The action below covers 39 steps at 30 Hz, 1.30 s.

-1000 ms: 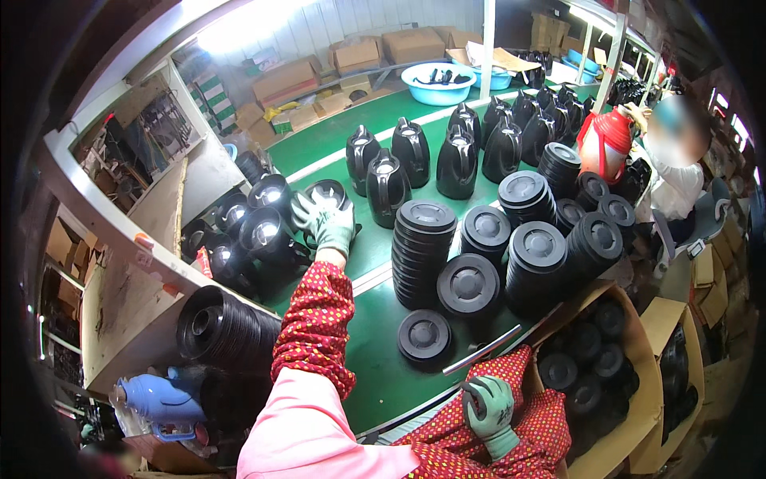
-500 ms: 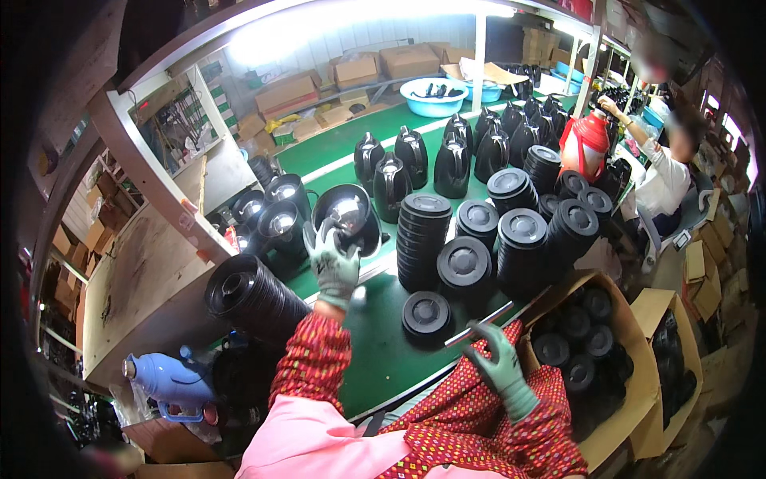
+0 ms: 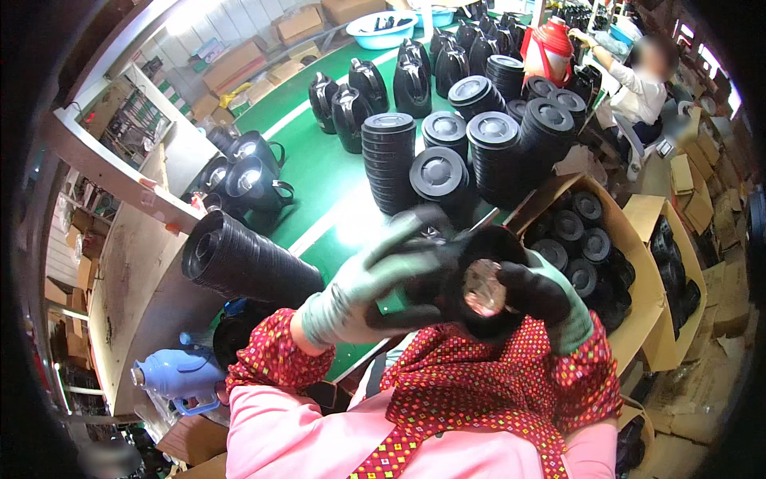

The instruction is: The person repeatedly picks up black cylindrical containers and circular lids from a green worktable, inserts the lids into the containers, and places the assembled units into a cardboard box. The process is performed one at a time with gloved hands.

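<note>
Close in front of my body I hold a black jug-shaped shell (image 3: 469, 251), tipped so a round opening with a shiny patch inside faces me. My left hand (image 3: 381, 275), in a green glove with dark fingers, is wrapped round its left side and smeared by motion. My right hand (image 3: 550, 291), gloved alike, grips the other side. A thin silver rod (image 3: 485, 218) sticks up behind the shell; whether my fingers hold it is hidden. Stacks of black round lids (image 3: 388, 164) stand just beyond my hands on the green table (image 3: 299, 203).
Black jugs (image 3: 351, 116) stand farther back, and more lie at left (image 3: 251, 180). A leaning stack of black ring-shaped parts (image 3: 247, 255) is by my left arm, above a blue flask (image 3: 179, 374). A carton (image 3: 638, 319) with lids stands right. A person (image 3: 638, 88) sits beyond a red flask (image 3: 549, 52).
My left hand has brought the black shell from the table's left side toward my body. My right hand has risen from my lap to meet it. The view has shifted.
</note>
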### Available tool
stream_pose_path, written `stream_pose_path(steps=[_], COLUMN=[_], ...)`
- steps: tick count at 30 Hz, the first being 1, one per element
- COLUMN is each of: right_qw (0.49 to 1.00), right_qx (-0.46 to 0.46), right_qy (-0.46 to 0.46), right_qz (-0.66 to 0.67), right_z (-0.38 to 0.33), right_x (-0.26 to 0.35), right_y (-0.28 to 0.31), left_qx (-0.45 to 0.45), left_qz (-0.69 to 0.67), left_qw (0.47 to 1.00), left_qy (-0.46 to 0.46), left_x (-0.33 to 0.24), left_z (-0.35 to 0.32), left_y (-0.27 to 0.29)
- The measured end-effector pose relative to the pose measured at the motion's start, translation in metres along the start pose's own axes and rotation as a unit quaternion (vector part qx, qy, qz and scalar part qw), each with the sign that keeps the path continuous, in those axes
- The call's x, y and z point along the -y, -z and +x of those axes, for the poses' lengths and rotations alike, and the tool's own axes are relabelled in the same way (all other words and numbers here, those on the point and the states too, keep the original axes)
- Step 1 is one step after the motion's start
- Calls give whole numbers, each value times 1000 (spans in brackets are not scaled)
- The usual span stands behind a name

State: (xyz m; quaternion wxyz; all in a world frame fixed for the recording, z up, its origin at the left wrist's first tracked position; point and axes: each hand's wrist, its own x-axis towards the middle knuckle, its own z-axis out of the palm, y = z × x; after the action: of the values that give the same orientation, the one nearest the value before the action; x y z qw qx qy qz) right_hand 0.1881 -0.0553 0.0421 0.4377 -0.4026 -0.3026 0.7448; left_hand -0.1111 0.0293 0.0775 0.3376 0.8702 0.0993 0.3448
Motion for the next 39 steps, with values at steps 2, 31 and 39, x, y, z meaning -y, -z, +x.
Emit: stream_pose_path(steps=[2,31,39], right_qw=[998,703,588], right_qx=[-34,-66,-64], right_qy=[12,189,85], right_qz=[60,-683,-802], right_z=[-29,188,263], right_x=[-24,-111,-147], right_y=[25,6,4], left_qx=[-93,-332,-265], left_qz=[-5,-581,-735], left_qw=[994,635,500], left_qy=[64,387,375], left_x=[30,134,131], left_z=[-8,-183,-198], left_y=[-9,-84,-52])
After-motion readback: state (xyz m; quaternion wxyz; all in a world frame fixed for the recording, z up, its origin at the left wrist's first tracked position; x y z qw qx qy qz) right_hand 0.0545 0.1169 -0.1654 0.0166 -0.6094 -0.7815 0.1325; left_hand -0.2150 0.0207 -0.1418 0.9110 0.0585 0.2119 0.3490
